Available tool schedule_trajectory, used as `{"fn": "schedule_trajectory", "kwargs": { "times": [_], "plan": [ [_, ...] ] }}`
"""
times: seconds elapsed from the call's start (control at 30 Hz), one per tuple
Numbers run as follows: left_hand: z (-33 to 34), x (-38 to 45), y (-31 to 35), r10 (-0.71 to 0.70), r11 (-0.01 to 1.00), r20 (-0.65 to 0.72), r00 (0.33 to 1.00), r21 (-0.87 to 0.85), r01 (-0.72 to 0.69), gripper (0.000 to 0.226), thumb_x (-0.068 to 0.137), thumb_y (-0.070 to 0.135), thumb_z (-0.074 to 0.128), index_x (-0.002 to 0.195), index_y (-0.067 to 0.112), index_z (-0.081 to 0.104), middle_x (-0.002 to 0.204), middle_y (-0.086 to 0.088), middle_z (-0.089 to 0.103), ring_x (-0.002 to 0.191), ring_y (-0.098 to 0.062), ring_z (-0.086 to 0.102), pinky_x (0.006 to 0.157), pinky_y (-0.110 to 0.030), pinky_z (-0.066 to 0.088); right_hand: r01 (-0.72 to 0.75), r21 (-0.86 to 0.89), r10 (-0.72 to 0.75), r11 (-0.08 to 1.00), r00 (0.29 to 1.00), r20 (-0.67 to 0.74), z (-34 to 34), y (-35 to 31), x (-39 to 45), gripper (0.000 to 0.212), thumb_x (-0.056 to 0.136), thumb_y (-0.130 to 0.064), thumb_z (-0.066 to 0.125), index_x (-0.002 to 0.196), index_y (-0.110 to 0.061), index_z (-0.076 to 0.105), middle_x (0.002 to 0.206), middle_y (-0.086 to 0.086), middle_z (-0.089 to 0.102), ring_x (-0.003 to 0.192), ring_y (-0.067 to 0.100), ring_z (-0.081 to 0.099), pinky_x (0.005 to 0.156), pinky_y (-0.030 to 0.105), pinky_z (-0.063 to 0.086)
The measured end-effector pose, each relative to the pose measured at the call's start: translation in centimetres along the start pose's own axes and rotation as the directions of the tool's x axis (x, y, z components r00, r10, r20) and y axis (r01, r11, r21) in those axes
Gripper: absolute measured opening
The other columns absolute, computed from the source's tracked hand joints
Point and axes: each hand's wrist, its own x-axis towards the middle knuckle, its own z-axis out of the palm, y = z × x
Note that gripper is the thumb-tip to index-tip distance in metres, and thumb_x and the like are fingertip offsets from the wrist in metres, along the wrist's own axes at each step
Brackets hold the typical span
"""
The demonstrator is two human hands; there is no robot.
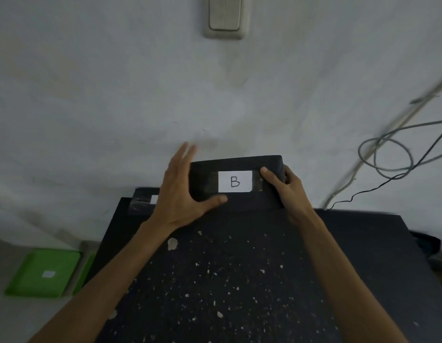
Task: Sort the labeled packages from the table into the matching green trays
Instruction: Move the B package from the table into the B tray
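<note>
At table's far edge (pixel 239 268): black package (pixel 239 164) labeled B, raised. Right hand (pixel 286 191) grips its right end, thumb on front. Left hand (pixel 182 191) spread wide, fingers straight, thumb touching package's lower-left edge.

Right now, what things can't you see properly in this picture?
Head view only:
- Second package: its label is mostly hidden behind the left hand.
- Green tray: its white label is too blurred to read.
- Second green tray: mostly hidden behind the black table.
- Package marked B: its right end is covered by the right hand.
</note>
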Motion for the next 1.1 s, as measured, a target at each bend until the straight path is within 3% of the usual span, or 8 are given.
{"fn": "schedule_trajectory", "kwargs": {
  "times": [0.07,0.17,0.33,0.5,0.67,0.77,0.97,1.1],
  "plan": [
    [-0.8,-0.2,1.0,-0.265,0.942,-0.123,0.956,-0.246,0.230,0.113,0.066,0.078,0.067,0.155,0.034,0.012,0.163,0.003,0.019,0.145,-0.012,0.024,0.112,-0.035,0.029,0.032,0.006,-0.032,0.999,0.999,0.008,0.5,-0.9,-0.6,0.067,0.068,-0.059,0.085,0.124,-0.028,0.066,0.112,-0.004,0.078,0.098,0.017,0.077,0.075,0.029,0.062],
    [-1.9,0.2,2.2,-0.484,0.805,-0.067,0.873,-0.424,0.414,0.108,0.061,0.076,0.072,0.150,0.038,0.024,0.147,0.005,0.044,0.125,-0.007,0.046,0.100,-0.028,0.043,0.064,0.015,-0.064,0.998,0.997,0.032,1.2,-2.2,-1.6,0.065,0.070,-0.057,0.084,0.124,-0.028,0.066,0.114,-0.005,0.077,0.101,0.016,0.076,0.077,0.027,0.062],
    [-3.5,0.1,2.7,-0.474,0.799,-0.122,0.872,-0.476,0.367,0.091,0.063,0.059,0.082,0.140,0.034,0.040,0.127,0.009,0.055,0.105,0.003,0.056,0.073,-0.009,0.049,0.169,-0.057,-0.170,0.984,0.985,-0.016,3.0,-4.0,-3.4,0.061,0.074,-0.057,0.078,0.125,-0.027,0.064,0.107,-0.009,0.077,0.093,0.007,0.075,0.069,0.016,0.058],
    [-6.4,-0.6,2.5,-0.485,0.805,-0.172,0.857,-0.472,0.361,0.088,0.064,0.058,0.082,0.138,0.035,0.042,0.109,0.027,0.049,0.093,0.016,0.052,0.060,0.003,0.044,0.204,-0.187,-0.199,0.961,0.979,0.049,5.6,-5.3,-3.9,0.086,0.059,-0.063,0.085,0.132,-0.028,0.057,0.117,-0.010,0.071,0.099,0.009,0.073,0.079,0.029,0.063],
    [-12.3,-2.5,-0.2,-0.557,0.755,-0.198,0.807,-0.525,0.393,0.089,0.067,0.062,0.079,0.142,0.037,0.039,0.127,0.016,0.052,0.107,0.003,0.055,0.080,-0.012,0.049,0.189,-0.105,-0.176,0.976,0.977,0.123,11.7,-5.7,-3.7,0.081,0.061,-0.054,0.090,0.130,-0.025,0.059,0.114,-0.009,0.074,0.091,0.004,0.075,0.068,0.021,0.061],
    [-17.0,-5.1,-3.3,-0.643,0.666,-0.181,0.744,-0.612,0.427,0.076,0.070,0.061,0.076,0.136,0.032,0.050,0.117,0.019,0.063,0.094,0.005,0.066,0.068,-0.009,0.052,0.151,-0.057,-0.140,0.987,0.977,0.163,17.6,-4.8,-4.3,0.083,0.059,-0.057,0.090,0.129,-0.025,0.059,0.112,-0.010,0.074,0.090,0.001,0.075,0.070,0.021,0.061],
    [-26.5,-15.9,-12.7,-0.739,0.600,-0.218,0.637,-0.643,0.476,0.063,0.066,0.068,0.075,0.119,0.037,0.066,0.106,0.021,0.074,0.093,0.004,0.070,0.070,-0.013,0.054,0.086,-0.066,-0.062,0.994,0.950,0.305,33.4,-0.5,-9.4,0.088,0.059,-0.063,0.086,0.131,-0.026,0.052,0.113,-0.013,0.069,0.083,-0.009,0.071,0.063,0.010,0.056],
    [-32.8,-24.6,-20.6,-0.828,0.496,-0.234,0.509,-0.728,0.473,0.065,0.061,0.066,0.080,0.115,0.032,0.069,0.103,0.014,0.077,0.093,-0.006,0.073,0.077,-0.026,0.056,0.063,-0.126,-0.010,0.990,0.924,0.382,45.1,3.8,-14.5,0.065,0.070,-0.051,0.086,0.123,-0.024,0.059,0.110,-0.011,0.071,0.081,-0.007,0.071,0.060,0.008,0.054]
  ]
}}
